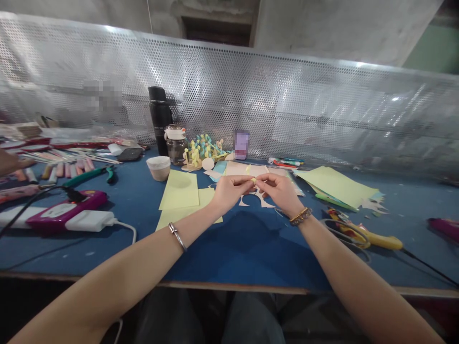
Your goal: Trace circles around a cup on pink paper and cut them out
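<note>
Head view, and here we go: the left hand [232, 188] and right hand [280, 190] are both closed narrow, fingertips pinching a tiny yellow paper piece [253, 180] above the middle of the table [244, 248]. Risk right here: one loosened finger could drop it among the cut paper scraps [258, 199] below, and I'd struggle to spot it.
</note>
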{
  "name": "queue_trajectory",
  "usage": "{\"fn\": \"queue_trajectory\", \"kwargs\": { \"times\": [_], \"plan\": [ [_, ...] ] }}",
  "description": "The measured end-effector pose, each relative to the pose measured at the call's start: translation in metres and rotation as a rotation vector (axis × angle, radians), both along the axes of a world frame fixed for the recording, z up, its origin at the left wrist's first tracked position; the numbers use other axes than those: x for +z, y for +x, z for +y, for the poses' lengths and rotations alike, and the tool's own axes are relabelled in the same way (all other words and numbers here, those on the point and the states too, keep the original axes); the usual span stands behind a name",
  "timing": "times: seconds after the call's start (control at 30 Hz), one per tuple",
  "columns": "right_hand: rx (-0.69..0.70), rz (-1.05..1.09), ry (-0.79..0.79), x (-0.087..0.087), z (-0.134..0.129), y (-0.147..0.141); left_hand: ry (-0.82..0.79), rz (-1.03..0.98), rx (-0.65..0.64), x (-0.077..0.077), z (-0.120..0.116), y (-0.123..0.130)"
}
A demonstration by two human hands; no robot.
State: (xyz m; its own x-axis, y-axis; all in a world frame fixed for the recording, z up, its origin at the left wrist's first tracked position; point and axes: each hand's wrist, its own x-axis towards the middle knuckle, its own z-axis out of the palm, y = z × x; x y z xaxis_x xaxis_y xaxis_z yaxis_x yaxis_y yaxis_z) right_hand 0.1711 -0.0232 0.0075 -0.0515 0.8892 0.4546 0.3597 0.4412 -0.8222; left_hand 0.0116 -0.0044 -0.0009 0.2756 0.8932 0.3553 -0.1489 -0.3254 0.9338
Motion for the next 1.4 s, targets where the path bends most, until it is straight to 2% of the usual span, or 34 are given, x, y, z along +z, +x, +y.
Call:
{"fn": "queue_trajectory", "kwargs": {
  "times": [0.23,0.4,0.77,1.0,1.4],
  "plan": [
    [-0.003,-0.005,0.013,-0.0012,0.0001,-0.0003,0.035,0.006,0.018,-0.0012,0.0007,-0.0001],
    [0.000,0.145,-0.036,-0.0026,0.0019,-0.0030,-0.105,-0.060,0.068,0.0015,-0.0003,0.0017],
    [0.003,0.024,-0.053,-0.0004,0.0010,0.0011,-0.208,-0.088,-0.099,0.0025,-0.0004,0.0004],
    [0.068,0.045,-0.040,-0.0011,0.0019,-0.0009,-0.291,-0.156,-0.092,0.0034,0.0006,0.0004],
    [0.028,0.039,-0.018,-0.0029,0.0024,-0.0005,-0.282,-0.175,-0.096,0.0016,0.0016,0.0008]
  ]
}}
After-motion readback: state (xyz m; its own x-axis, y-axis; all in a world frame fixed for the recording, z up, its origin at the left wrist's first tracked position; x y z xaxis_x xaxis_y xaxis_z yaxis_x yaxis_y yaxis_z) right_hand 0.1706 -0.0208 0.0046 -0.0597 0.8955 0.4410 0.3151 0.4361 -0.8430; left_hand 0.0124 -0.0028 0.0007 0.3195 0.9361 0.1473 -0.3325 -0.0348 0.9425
